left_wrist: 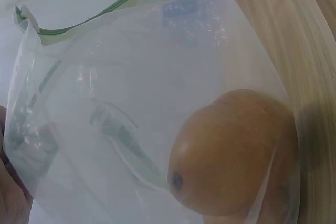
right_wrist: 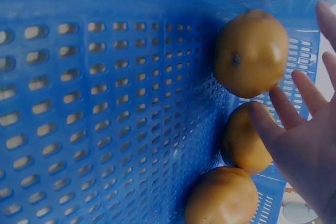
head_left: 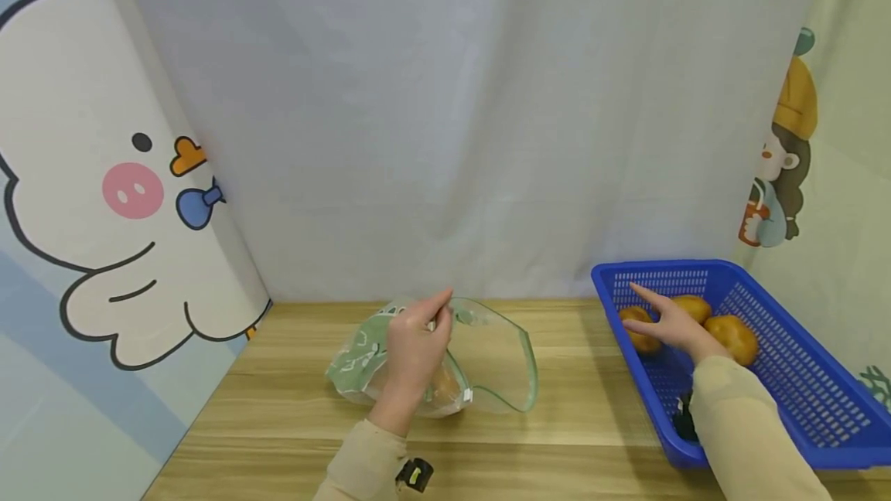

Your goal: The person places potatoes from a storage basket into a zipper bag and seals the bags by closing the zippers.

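Note:
My left hand (head_left: 418,342) pinches the upper edge of a clear, green-printed zip bag (head_left: 358,362), which stands on the table with its mouth spread to the right. Inside the bag, the left wrist view shows round orange-coloured fruit (left_wrist: 226,156) at the bottom. My right hand (head_left: 675,327) reaches into a blue basket (head_left: 849,456), thumb and fingers spread apart. Below it are three similar fruits: one at the left (head_left: 636,331), one behind (head_left: 692,306) and one at the right (head_left: 732,339). In the right wrist view, fingertips are right at the nearest fruit (right_wrist: 252,53).
The wooden table (head_left: 264,431) ends at a pale curtain (head_left: 431,138) behind. The basket's perforated walls rise around the fruit at the right. Cartoon-printed panels stand on both sides. A small black device (head_left: 415,475) sits by the left wrist.

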Available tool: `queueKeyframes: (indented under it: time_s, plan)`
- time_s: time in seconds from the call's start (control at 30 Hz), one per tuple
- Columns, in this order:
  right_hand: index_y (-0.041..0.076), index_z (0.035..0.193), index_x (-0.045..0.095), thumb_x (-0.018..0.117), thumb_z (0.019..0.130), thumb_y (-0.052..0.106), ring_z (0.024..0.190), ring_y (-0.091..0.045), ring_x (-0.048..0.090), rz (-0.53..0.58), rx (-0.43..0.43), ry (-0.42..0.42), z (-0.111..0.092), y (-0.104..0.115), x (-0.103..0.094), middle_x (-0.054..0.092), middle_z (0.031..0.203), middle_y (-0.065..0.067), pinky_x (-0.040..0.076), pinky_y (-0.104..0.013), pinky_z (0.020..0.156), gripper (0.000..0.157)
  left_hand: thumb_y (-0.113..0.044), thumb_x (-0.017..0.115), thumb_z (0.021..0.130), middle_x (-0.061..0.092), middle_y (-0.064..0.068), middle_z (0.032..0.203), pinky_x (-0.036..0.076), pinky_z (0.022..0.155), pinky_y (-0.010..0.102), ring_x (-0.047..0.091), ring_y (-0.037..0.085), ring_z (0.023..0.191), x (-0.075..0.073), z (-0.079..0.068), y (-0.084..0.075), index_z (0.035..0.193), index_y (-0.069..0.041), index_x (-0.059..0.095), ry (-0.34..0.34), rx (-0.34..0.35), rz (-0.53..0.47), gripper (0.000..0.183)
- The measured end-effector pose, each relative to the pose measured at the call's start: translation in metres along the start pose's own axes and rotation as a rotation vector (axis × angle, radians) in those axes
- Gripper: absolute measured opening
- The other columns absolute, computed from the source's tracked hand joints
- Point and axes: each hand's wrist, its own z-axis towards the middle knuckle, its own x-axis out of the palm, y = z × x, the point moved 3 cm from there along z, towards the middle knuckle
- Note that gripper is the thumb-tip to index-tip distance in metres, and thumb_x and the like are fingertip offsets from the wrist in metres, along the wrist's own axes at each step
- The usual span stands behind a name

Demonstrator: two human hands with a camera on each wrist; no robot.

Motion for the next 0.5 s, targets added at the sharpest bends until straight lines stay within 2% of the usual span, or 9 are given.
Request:
queueKeyframes:
  time_s: [0.1, 0.37, 0.5]
  plan:
    - [-0.015, 0.148, 0.025, 0.07, 0.092, 0.024, 0.131, -0.063, 0.024, -0.012, 0.015, 0.034, -0.0013, -0.0005, 0.0017, 0.024, 0.147, -0.044, 0.024, -0.074, 0.102, 0.081, 0.009, 0.07, 0.08, 0.075, 0.011, 0.084, 0.055, 0.055, 0.03, 0.068, 0.019, 0.065, -0.0005, 0.0003, -0.0001, 0.098, 0.002, 0.078, -0.002, 0.002, -0.002, 0.021]
    - [-0.018, 0.144, 0.028, 0.071, 0.091, 0.017, 0.127, -0.064, 0.032, -0.064, 0.009, 0.093, -0.0055, -0.0009, 0.0049, 0.031, 0.141, -0.047, 0.031, -0.072, 0.1, 0.076, 0.009, 0.07, 0.08, 0.074, 0.011, 0.083, 0.054, 0.054, 0.029, 0.068, 0.019, 0.065, -0.0005, -0.0002, -0.0005, 0.098, 0.002, 0.078, 0.004, 0.006, 0.001, 0.02]
    - [-0.016, 0.146, 0.027, 0.068, 0.091, 0.019, 0.127, -0.063, 0.032, -0.053, 0.055, 0.154, -0.0065, -0.0032, 0.0063, 0.029, 0.142, -0.046, 0.031, -0.072, 0.1, 0.077, 0.009, 0.07, 0.079, 0.074, 0.011, 0.084, 0.054, 0.054, 0.029, 0.068, 0.019, 0.065, -0.0006, -0.0006, -0.0004, 0.097, 0.003, 0.078, -0.001, 0.012, 0.003, 0.02]
